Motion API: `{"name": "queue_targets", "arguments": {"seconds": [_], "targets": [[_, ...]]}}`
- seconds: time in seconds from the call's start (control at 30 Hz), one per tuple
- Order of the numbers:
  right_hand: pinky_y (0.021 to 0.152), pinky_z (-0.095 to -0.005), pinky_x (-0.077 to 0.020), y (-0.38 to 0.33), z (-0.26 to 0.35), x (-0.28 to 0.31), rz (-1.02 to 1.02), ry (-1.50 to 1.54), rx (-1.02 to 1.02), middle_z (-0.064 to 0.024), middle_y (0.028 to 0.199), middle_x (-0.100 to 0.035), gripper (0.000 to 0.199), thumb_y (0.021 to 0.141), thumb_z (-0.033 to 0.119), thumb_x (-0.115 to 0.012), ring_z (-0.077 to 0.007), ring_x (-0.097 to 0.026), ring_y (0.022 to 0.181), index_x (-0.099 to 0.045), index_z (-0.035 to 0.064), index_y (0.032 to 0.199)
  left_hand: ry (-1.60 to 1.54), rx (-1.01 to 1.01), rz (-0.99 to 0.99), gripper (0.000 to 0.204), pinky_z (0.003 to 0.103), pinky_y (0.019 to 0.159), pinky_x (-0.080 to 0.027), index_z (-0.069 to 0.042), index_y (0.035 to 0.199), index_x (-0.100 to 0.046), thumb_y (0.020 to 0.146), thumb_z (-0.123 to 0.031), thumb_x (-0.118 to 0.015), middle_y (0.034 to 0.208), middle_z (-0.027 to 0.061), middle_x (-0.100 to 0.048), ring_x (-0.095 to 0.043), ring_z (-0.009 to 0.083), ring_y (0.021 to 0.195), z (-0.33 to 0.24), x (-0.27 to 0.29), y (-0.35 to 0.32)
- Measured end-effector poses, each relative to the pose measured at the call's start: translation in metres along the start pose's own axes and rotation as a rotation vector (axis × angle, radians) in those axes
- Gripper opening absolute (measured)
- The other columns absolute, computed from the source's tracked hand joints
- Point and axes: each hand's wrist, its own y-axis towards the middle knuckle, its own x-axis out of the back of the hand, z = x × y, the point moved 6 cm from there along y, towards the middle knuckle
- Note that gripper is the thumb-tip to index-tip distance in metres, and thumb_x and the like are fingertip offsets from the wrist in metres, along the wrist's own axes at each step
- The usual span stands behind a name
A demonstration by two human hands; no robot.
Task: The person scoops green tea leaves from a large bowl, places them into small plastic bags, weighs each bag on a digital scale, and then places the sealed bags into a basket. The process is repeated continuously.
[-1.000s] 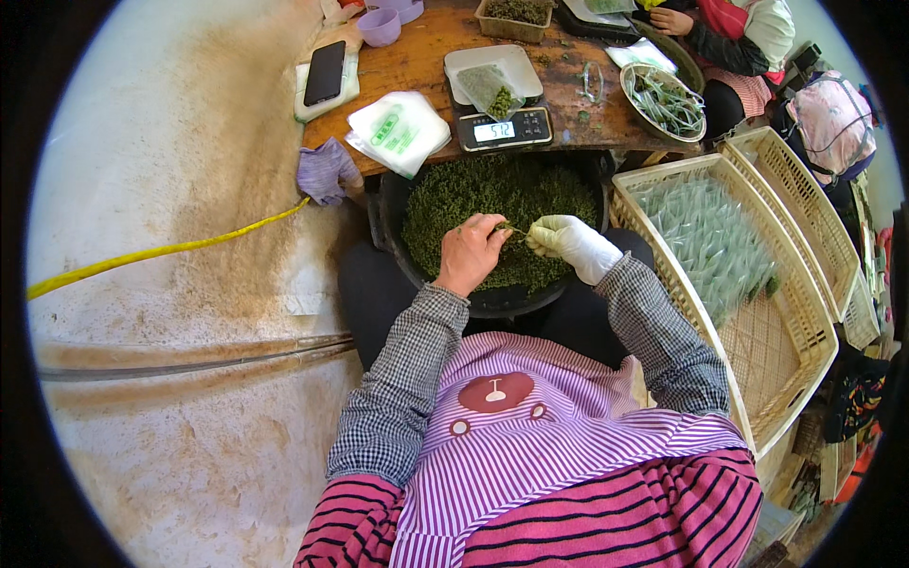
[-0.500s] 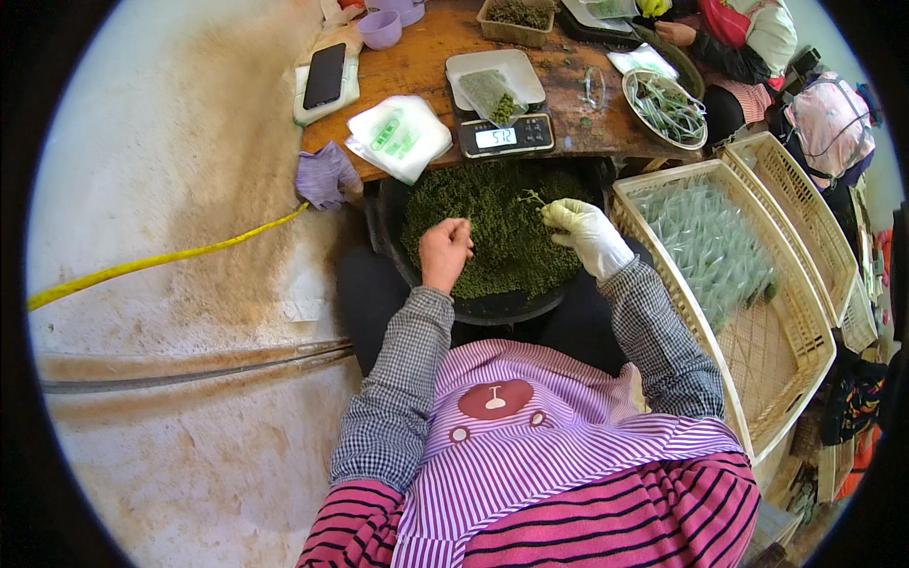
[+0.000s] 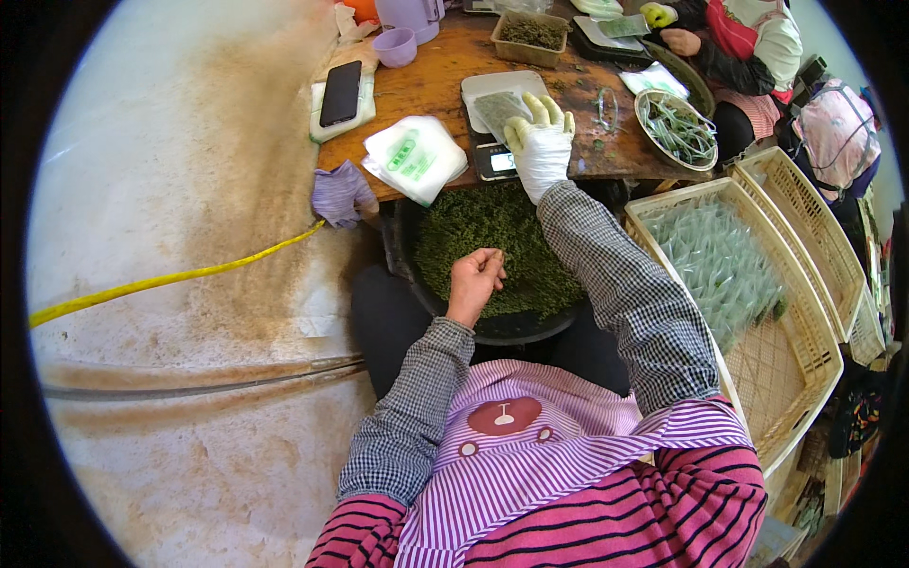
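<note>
My right hand (image 3: pixel 543 142), in a whitish glove, reaches over the table to the kitchen scale (image 3: pixel 496 160). Its fingers are spread at the open side of a clear plastic bag (image 3: pixel 500 113) of green herbs lying on the scale's white plate; no sprig shows in them. The glove covers part of the bag and display. Bare and closed, with fingertips pinched together, my left hand (image 3: pixel 475 282) hovers above a black tub (image 3: pixel 530 328) heaped with small green sprigs (image 3: pixel 483 227). Whatever the left fingers may hold is too small to make out.
Left of the scale lie flat plastic bags (image 3: pixel 414 158) and a phone (image 3: pixel 341 94). A bowl of ties (image 3: pixel 678 128) stands on the right. Beside my right leg, a cream crate (image 3: pixel 795 388) contains filled bags (image 3: pixel 710 260). A co-worker's hand (image 3: pixel 680 42) is at the far right.
My right hand has moved from above the tub up to the bag on the scale; the sprig it held no longer shows. My left hand stays closed over the tub. The view has shifted slightly.
</note>
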Motion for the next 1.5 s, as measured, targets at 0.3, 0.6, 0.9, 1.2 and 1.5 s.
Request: {"name": "queue_targets", "arguments": {"seconds": [0.3,0.6,0.9,1.2,1.5], "targets": [[0.1,-0.0448,-0.0355,-0.038,-0.009,0.056,-0.039,0.337,-0.106,-0.0174,0.127,-0.051,0.028,0.079,0.008,-0.061,-0.0355,-0.046,0.118,-0.064,0.0091,0.107,-0.258,0.068,0.0,0.019,0.021,0.049,-0.041,0.0,0.096,-0.061,0.095,-0.017,-0.054,0.068,0.0001,-0.057,-0.047,0.005,0.052,-0.013,-0.007,-0.005],[0.084,-0.0366,-0.0478,-0.15,0.023,0.082,0.352,0.721,-0.24,-0.0129,0.101,-0.065,0.033,0.082,0.011,-0.064,-0.0282,-0.061,0.093,-0.062,0.005,0.114,-0.374,0.083,0.051,0.018,0.017,0.047,-0.041,-0.001,0.096,-0.061,0.094,-0.019,-0.056,0.067,-0.0014,-0.056,-0.046,0.0036,0.051,-0.005,-0.018,-0.009],[0.073,-0.0379,-0.0463,-0.144,0.022,0.089,0.283,0.482,-0.128,-0.0071,0.077,-0.064,0.01,0.079,0.015,-0.066,-0.0272,-0.06,0.072,-0.064,0.0068,0.084,-0.285,0.119,0.064,0.019,0.018,0.047,-0.042,-0.002,0.091,-0.062,0.093,-0.02,-0.057,0.067,-0.0012,-0.056,-0.047,0.0035,0.051,0.002,-0.018,-0.014],[0.07,-0.039,-0.047,-0.153,0.007,0.068,0.271,0.545,-0.367,-0.01,0.079,-0.061,0.007,0.082,0.012,-0.062,-0.0286,-0.06,0.074,-0.061,0.0057,0.086,-0.189,0.055,-0.081,0.022,0.021,0.054,-0.05,0.001,0.1,-0.062,0.094,-0.019,-0.055,0.079,0.0051,-0.066,-0.059,0.007,0.06,-0.003,-0.01,-0.013],[0.065,-0.0206,-0.0381,-0.156,-0.028,0.035,0.25,1.421,-1.179,0.0027,0.076,-0.055,0.01,0.091,0.013,-0.059,-0.0072,-0.046,0.068,-0.061,0.0028,0.092,-0.222,0.043,-0.14,0.022,0.022,0.053,-0.049,0.001,0.099,-0.064,0.093,-0.02,-0.057,0.074,0.0029,-0.064,-0.055,0.006,0.057,0.004,0.008,-0.014]]}}
